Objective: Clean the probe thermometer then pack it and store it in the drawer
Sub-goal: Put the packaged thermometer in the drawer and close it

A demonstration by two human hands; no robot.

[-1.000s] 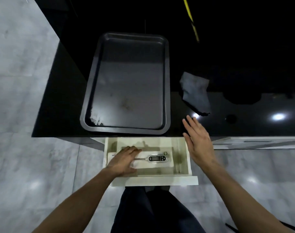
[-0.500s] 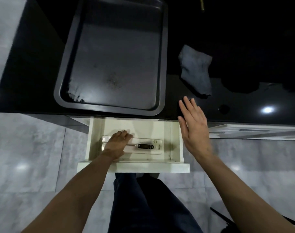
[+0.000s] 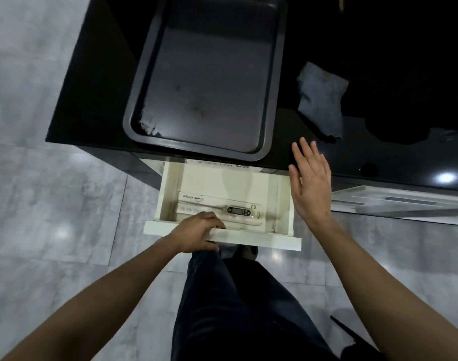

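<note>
The probe thermometer (image 3: 238,210) lies in its white pack (image 3: 196,201) on the floor of the open cream drawer (image 3: 285,199) under the black counter. The pack lies flat with the thermometer's display facing up. My left hand (image 3: 196,234) rests on the drawer's front panel (image 3: 261,239), fingers curled over its top edge, off the pack. My right hand (image 3: 311,183) hovers open, fingers spread, above the drawer's right side and the counter edge, holding nothing.
A dark metal baking tray (image 3: 271,105) sits on the black counter (image 3: 92,100) above the drawer. A crumpled grey cloth (image 3: 321,100) lies on the counter to the right. Grey tiled floor (image 3: 53,204) surrounds me, and my dark trousers (image 3: 235,308) stand below the drawer.
My left hand has let go of the pack and drawn back from inside the drawer onto the front panel. The right hand stays open in the same place. The view has shifted.
</note>
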